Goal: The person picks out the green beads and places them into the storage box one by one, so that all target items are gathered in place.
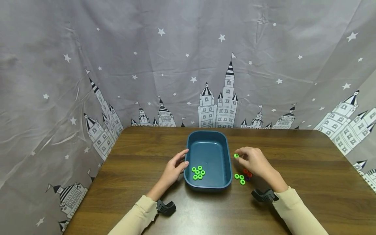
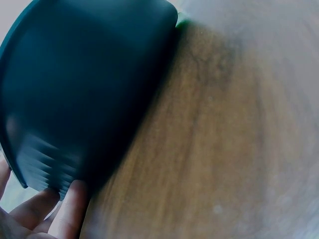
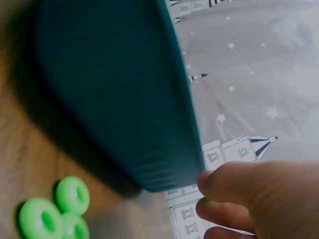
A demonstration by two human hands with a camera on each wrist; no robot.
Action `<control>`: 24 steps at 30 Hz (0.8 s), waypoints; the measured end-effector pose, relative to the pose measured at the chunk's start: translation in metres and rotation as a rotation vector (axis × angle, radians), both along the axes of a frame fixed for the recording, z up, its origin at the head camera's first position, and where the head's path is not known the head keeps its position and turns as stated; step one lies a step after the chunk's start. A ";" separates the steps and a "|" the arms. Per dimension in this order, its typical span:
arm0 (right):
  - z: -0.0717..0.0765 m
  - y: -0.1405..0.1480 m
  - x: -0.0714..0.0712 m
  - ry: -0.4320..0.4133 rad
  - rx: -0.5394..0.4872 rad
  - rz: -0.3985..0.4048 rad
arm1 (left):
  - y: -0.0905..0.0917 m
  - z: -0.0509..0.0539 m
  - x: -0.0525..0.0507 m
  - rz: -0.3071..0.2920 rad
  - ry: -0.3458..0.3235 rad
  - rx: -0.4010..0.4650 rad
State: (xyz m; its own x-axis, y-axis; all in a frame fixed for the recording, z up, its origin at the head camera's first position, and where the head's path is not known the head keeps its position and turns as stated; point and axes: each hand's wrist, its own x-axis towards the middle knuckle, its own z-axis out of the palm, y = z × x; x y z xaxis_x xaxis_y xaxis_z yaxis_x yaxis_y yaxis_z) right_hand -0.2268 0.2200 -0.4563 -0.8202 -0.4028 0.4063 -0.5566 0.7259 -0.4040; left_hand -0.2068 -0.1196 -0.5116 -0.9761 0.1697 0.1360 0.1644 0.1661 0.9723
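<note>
A dark blue plastic bin (image 1: 207,187) stands on the table, with several green rings (image 1: 197,172) lying in its near left part. My left hand (image 1: 173,168) rests against the bin's left side; the left wrist view shows its fingertips (image 2: 75,199) touching the ribbed outer wall. Just off the bin's right side, my right hand (image 1: 254,161) pinches a single green ring (image 1: 236,156) between thumb and fingers above the table. In the right wrist view that ring is hidden. Below this hand lie loose green rings (image 1: 242,177), red rings (image 1: 249,175) and a dark blue one (image 1: 247,179).
The brown wooden table (image 1: 141,163) extends on both sides of the bin. A grey curtain (image 1: 176,65) printed with castles and stars hangs behind it. Black straps (image 1: 264,195) sit on both wrists.
</note>
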 end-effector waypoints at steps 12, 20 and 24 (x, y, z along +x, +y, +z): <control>0.013 -0.025 -0.004 -0.018 -0.052 0.024 | 0.000 -0.001 -0.001 0.007 0.001 -0.012; 0.020 -0.049 -0.003 -0.048 -0.046 0.068 | 0.000 -0.002 -0.001 0.008 0.004 -0.015; 0.022 -0.060 -0.002 -0.074 -0.037 0.096 | 0.000 0.000 0.000 0.006 0.005 -0.012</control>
State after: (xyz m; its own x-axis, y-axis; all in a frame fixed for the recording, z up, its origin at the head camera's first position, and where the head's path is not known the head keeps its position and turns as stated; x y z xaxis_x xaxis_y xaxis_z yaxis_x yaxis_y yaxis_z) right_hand -0.2292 0.1596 -0.4348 -0.8068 -0.4666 0.3623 -0.5906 0.6547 -0.4719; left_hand -0.2069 -0.1194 -0.5120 -0.9763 0.1654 0.1393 0.1686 0.1790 0.9693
